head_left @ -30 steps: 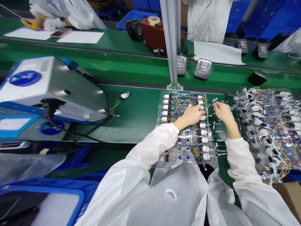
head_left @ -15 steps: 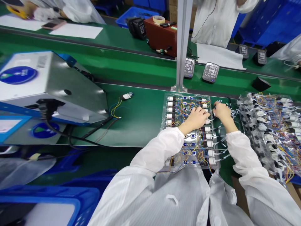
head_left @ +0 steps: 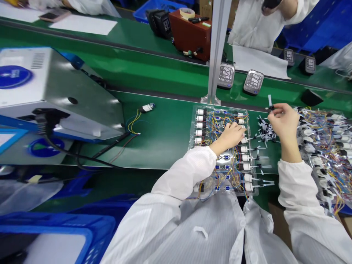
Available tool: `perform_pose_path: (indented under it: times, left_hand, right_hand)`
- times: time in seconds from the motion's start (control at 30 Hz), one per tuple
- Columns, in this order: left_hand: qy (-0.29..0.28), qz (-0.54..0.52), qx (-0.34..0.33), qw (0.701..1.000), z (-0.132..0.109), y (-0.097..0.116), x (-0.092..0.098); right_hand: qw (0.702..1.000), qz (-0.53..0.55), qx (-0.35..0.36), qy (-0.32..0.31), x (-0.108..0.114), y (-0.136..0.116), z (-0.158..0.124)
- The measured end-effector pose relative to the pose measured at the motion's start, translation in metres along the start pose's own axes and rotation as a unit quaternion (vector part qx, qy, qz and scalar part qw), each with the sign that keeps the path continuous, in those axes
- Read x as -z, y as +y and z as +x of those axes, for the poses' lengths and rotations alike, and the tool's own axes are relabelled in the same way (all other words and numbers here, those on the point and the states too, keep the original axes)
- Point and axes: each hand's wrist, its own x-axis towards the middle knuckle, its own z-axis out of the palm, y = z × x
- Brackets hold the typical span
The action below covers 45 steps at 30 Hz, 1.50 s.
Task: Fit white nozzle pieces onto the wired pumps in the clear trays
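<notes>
My left hand (head_left: 230, 135) lies over a clear plastic tray (head_left: 194, 143), its fingers curled down on a small white-and-black cylinder (head_left: 244, 140) in the right-hand row. The fingertips partly hide that cylinder. Rows of similar wired cylinders and small blue circuit boards (head_left: 226, 157) fill the tray. Pale tubes with black bits stick out from several right-row cylinders. Above a loose pile of black-and-white tube pieces (head_left: 265, 131), my right hand (head_left: 284, 121) pinches one tube piece (head_left: 270, 102) between thumb and fingers, its pale end pointing up.
More wired cylinders in trays (head_left: 327, 146) are heaped at right. A metal post (head_left: 216, 55) rises behind my tray, near two display units (head_left: 253, 82). Boxy test machines (head_left: 79, 99) and one loose wired cylinder (head_left: 146, 107) are at left. A co-worker (head_left: 255, 25) stands across the bench.
My right hand has moved right and up, away from the tray's right row, and now holds up a tube piece. My left hand stays on the tray. The view has shifted slightly.
</notes>
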Motion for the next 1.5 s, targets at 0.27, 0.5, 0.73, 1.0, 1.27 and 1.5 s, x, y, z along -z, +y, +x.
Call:
perform_pose_path:
  times: [0.27, 0.5, 0.73, 1.0, 1.27, 1.5]
  left_hand:
    - [0.012, -0.028, 0.034, 0.999, 0.001, 0.000, -0.001]
    - [-0.002, -0.063, 0.033, 0.997, 0.003, -0.002, -0.001]
    - [0.018, -0.100, 0.057, 0.993, 0.003, 0.000, 0.000]
    - [-0.001, -0.091, 0.087, 0.992, 0.007, 0.003, 0.003]
    - [-0.007, -0.085, 0.087, 0.993, 0.008, 0.005, 0.003]
    - [-0.006, -0.089, 0.095, 0.991, 0.008, 0.005, 0.002]
  right_hand:
    - [0.885, 0.399, -0.178, -0.158, -0.058, 0.017, -0.038]
    - [0.881, 0.415, -0.142, -0.178, -0.050, 0.040, -0.070]
    - [0.922, 0.362, -0.090, -0.101, -0.070, 0.043, -0.074]
    - [0.894, 0.425, -0.087, -0.110, -0.076, 0.041, -0.077]
    - [0.894, 0.423, -0.086, -0.119, -0.078, 0.043, -0.078]
    - [0.898, 0.411, -0.086, -0.131, -0.078, 0.045, -0.077]
